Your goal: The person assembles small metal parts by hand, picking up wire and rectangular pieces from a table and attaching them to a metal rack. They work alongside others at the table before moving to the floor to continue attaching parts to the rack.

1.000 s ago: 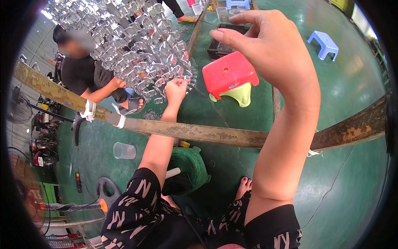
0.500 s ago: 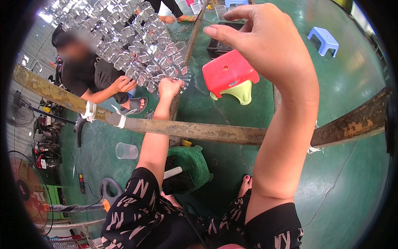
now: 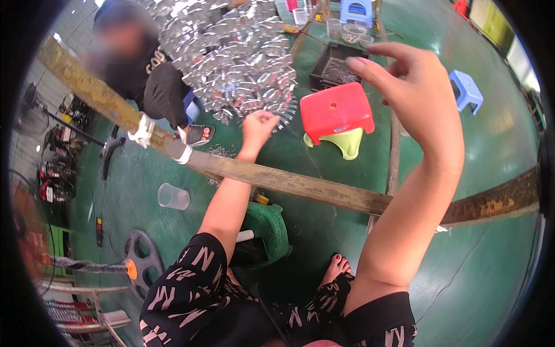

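A dense hanging mass of small shiny looped metal pieces [image 3: 243, 63] fills the upper left middle. My left hand [image 3: 258, 128] reaches past the wooden bar to the bottom edge of this mass, thumb and fingers closed together. Whatever sits between those fingertips is too small to make out. My right hand [image 3: 419, 92] is raised at the right with the wrist bent. Its thumb and forefinger stand apart in a curve, with nothing seen between them, and the other fingers curl behind.
A worn bar [image 3: 289, 184] crosses between me and the metal pieces. Beyond it stand a red stool [image 3: 337, 110] on a light green one, a black crate [image 3: 335, 66] and a blue stool [image 3: 467, 91]. Below are a green tub [image 3: 276, 234] and a clear cup [image 3: 173, 197]. A person [image 3: 130, 63] sits left.
The view has shifted, so the metal pieces and stools sit farther right in it. My left hand stays at the mass's lower edge. My right hand remains raised and curved.
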Available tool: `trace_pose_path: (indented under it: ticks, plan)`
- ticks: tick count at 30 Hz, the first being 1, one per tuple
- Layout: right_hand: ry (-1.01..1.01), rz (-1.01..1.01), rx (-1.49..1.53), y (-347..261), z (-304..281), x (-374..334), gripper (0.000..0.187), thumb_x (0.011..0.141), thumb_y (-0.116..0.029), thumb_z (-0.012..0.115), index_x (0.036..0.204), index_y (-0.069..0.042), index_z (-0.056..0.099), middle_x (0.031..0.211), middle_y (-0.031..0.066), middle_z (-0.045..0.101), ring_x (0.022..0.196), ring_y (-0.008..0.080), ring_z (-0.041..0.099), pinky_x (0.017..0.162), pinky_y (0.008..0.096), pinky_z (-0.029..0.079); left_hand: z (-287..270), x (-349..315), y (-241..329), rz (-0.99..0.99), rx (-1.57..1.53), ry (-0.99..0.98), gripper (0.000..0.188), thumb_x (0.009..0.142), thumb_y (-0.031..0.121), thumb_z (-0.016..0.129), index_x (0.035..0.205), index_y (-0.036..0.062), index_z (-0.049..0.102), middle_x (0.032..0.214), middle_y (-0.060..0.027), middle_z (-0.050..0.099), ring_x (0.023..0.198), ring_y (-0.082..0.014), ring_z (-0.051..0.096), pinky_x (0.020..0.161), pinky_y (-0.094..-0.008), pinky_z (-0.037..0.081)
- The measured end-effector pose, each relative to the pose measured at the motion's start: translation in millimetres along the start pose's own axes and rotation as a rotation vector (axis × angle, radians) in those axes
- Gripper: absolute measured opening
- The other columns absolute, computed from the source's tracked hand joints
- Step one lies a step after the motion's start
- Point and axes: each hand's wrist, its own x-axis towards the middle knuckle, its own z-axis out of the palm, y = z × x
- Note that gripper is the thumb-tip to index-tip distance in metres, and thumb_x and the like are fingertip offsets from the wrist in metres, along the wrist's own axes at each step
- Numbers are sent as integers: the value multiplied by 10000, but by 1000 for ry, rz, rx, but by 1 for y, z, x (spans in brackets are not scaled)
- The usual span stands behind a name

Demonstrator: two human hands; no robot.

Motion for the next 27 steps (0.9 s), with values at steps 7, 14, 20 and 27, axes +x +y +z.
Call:
trace_pose_path:
  ticks: [7, 14, 20, 27]
  plan:
    - [-150, 164, -1, 0, -5, 3, 497, 814, -326, 710, 1142, 38, 625, 669, 47, 604, 609, 82, 543, 544, 238, 448, 19, -32, -1, 146, -139, -113, 161, 822, 154, 692, 875, 4, 665, 705, -41, 643, 547, -83, 575, 488, -256, 483]
    - [-195, 240, -128, -4, 5, 3, 482, 857, -359, 665, 1219, -48, 604, 754, 46, 625, 585, 86, 517, 537, 227, 392, -22, -87, -34, 370, -302, -257, 122, 844, 72, 628, 952, 16, 621, 782, -55, 630, 752, -135, 618, 630, -291, 504]
    - [-204, 223, -247, -17, 15, -2, 486, 867, -378, 656, 1225, -53, 603, 763, 43, 613, 607, 81, 504, 538, 225, 387, -107, -145, -9, 310, -123, -515, 137, 822, 87, 618, 933, 8, 631, 887, -110, 630, 763, -244, 633, 663, -335, 493]
    - [-279, 121, -363, -52, 39, -7, 440, 878, -310, 657, 1220, -39, 604, 723, 33, 593, 614, 81, 501, 547, 233, 408, -197, -168, -34, 268, -66, -540, 105, 797, 118, 606, 828, 26, 647, 802, -118, 664, 750, -277, 656, 665, -379, 506]
